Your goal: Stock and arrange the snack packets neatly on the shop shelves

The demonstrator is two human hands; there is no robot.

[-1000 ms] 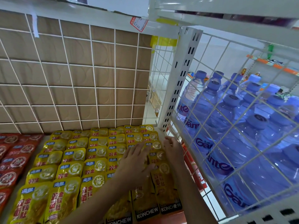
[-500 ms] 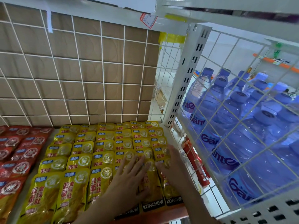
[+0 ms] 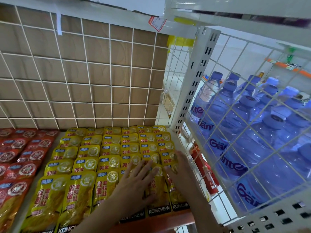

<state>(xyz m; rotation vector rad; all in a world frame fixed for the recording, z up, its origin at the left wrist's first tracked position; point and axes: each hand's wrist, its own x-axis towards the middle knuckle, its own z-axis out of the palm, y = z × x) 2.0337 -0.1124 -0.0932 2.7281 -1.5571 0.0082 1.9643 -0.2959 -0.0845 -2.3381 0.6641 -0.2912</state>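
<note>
Two hands down flat: left hand [image 3: 134, 181] and right hand [image 3: 180, 168] press straight, spread fingers onto the yellow snack packets [image 3: 84, 190], rightmost columns, front rows of the shelf [image 3: 168, 221], packets under the fingertips, nothing gripped

**Brand names on packets and bottles**
The glossy yellow plastic snack packets [image 3: 79, 195] carry "KONCHEW" in white capitals on a black band along the bottom edge, with large red Chinese characters above, "双金" among them. The clear blue plastic water bottles [image 3: 235, 165] show white lettering, "Gante", cut off by the curve. The red-and-white paper tag [image 3: 156, 23] on the white shelf edge [image 3: 101, 13] is too small to read.
</note>
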